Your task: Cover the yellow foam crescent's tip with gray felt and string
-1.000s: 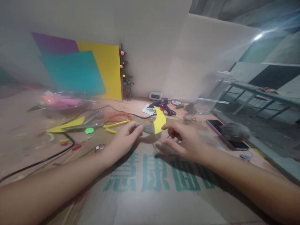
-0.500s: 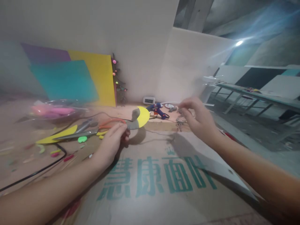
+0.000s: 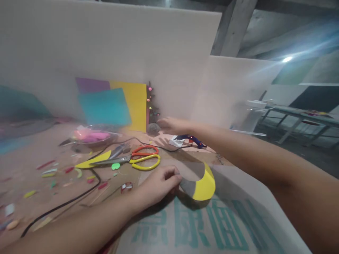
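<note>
My left hand (image 3: 165, 180) is closed on a curved yellow and grey piece of paper (image 3: 206, 184), pinched at its grey end. The piece bends to the right above a sheet with green printed characters (image 3: 212, 224). Stretched across to the back, my right hand (image 3: 172, 125) has its fingers extended, and nothing shows in it. Its fingertips are close to a grey rounded lump (image 3: 153, 128) at the foot of a dark twig-like decoration with coloured balls (image 3: 150, 100); whether they touch, I cannot tell. Below the right forearm is a dark blue glue gun (image 3: 194, 140), partly hidden.
Scissors with red and yellow handles (image 3: 145, 162) lie left of centre over a yellow paper scrap (image 3: 104, 158). A clear bowl with pink material (image 3: 92, 135) sits behind them. A black cord (image 3: 79, 194) and small scraps litter the left. Coloured sheets (image 3: 106, 107) lean against the white panel.
My right hand has moved left and away from me, from beside the glue gun to the decoration. My left hand, with the curved paper, has come closer and lower. The view has shifted left.
</note>
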A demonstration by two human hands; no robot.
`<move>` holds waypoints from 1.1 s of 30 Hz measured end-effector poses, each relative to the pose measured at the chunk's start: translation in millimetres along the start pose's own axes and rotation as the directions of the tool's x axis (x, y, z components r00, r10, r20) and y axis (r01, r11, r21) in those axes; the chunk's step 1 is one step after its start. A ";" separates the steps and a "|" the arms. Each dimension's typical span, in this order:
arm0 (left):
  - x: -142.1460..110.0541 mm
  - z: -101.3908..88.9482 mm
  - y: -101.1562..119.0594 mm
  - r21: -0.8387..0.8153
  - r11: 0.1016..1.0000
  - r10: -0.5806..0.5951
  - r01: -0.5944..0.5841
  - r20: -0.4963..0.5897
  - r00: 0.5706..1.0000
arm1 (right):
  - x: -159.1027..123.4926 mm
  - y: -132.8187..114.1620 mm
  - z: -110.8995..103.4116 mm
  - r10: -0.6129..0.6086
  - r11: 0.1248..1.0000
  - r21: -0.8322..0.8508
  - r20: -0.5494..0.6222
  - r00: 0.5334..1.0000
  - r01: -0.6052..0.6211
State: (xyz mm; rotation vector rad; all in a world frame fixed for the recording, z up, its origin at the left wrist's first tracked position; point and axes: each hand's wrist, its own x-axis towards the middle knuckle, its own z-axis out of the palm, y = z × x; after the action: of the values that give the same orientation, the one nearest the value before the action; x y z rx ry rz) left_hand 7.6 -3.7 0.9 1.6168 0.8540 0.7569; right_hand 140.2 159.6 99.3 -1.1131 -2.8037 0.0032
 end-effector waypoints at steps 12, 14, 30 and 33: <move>3.9 0.9 -13.9 0.096 0.991 0.091 -0.093 0.017 0.996 | 72.4 12.3 55.2 0.216 0.955 -0.208 -0.011 0.976 -0.213; 4.1 0.9 -13.5 0.094 0.990 0.100 -0.101 0.016 0.995 | 68.2 20.5 57.1 0.249 0.944 -0.207 -0.057 0.967 -0.255; 2.3 -0.4 -5.8 0.125 0.991 0.037 -0.041 0.036 0.999 | 36.3 39.7 9.2 0.236 0.813 0.515 0.136 0.962 -0.272; 2.4 -0.6 -6.1 0.160 0.986 0.047 -0.049 0.021 0.999 | 26.9 37.2 -1.9 0.202 0.761 0.601 0.138 0.970 -0.244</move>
State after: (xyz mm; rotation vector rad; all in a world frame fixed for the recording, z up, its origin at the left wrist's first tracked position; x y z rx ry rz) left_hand 7.5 -0.5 -4.9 1.7898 0.8853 0.7222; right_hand 146.4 205.0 102.5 -1.2518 -2.3815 0.9237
